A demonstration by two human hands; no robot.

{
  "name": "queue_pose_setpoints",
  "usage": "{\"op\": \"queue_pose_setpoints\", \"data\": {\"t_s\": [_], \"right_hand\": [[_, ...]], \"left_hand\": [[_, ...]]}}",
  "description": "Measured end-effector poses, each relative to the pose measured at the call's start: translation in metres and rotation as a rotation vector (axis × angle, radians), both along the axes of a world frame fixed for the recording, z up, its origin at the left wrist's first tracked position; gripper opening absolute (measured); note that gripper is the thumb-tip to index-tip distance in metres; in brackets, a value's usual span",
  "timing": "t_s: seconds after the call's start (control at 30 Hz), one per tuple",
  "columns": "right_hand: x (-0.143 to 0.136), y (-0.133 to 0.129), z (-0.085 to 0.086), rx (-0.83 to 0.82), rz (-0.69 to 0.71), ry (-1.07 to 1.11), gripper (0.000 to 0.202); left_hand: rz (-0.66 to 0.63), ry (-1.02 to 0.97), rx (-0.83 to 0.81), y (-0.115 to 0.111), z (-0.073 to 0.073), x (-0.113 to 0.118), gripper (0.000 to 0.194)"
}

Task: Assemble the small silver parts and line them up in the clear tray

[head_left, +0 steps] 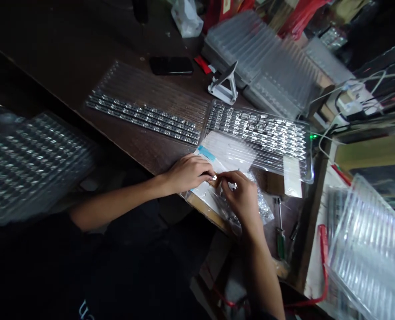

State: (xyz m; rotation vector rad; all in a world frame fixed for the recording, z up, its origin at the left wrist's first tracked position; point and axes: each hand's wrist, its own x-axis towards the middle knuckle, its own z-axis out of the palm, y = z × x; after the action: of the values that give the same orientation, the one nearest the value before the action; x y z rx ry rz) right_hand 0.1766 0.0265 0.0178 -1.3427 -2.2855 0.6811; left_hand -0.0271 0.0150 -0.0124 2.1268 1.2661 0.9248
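Note:
My left hand (191, 172) reaches in over the front edge of the table, thumb and forefinger pinching a small shiny metal part (214, 178). Close beside it, my right hand (241, 192) is closed, its fingertips meeting near that part; whatever they grip is too small to name. Another bright metal piece (232, 186) shows at the right hand's fingers. Under both hands lie a white sheet (230, 149) with a blue strip and a clear plastic bag (265, 209) of small shiny pieces. Just behind, a clear ribbed tray (260, 129) holds rows of small metal parts.
A second ribbed tray (144, 100), partly filled, lies left, with a phone (171, 66) and grey stand (224, 86) behind. Stacked clear trays (247, 44) stand at the back. A green-handled screwdriver (280, 235) lies right. More filled trays (30, 164) sit at far left.

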Motion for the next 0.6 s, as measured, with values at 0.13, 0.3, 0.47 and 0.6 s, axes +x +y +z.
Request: {"op": "queue_pose_setpoints", "data": {"t_s": [0.13,0.3,0.47,0.6], "right_hand": [[-0.003,0.0,-0.003,0.003,0.038,0.029,0.018],[-0.006,-0.006,-0.008,0.143,0.176,-0.071,0.02],[-0.012,-0.012,-0.008,0.188,0.205,-0.224,0.021],[-0.004,-0.01,0.006,0.09,0.182,-0.16,0.022]], "left_hand": [[0.162,-0.052,-0.012,-0.004,0.003,-0.005,0.004],[0.197,0.123,-0.001,-0.015,0.003,-0.01,0.003],[0.198,0.169,-0.006,-0.018,0.005,-0.011,0.006],[0.228,0.122,0.001,-0.013,0.01,-0.004,0.005]]}}
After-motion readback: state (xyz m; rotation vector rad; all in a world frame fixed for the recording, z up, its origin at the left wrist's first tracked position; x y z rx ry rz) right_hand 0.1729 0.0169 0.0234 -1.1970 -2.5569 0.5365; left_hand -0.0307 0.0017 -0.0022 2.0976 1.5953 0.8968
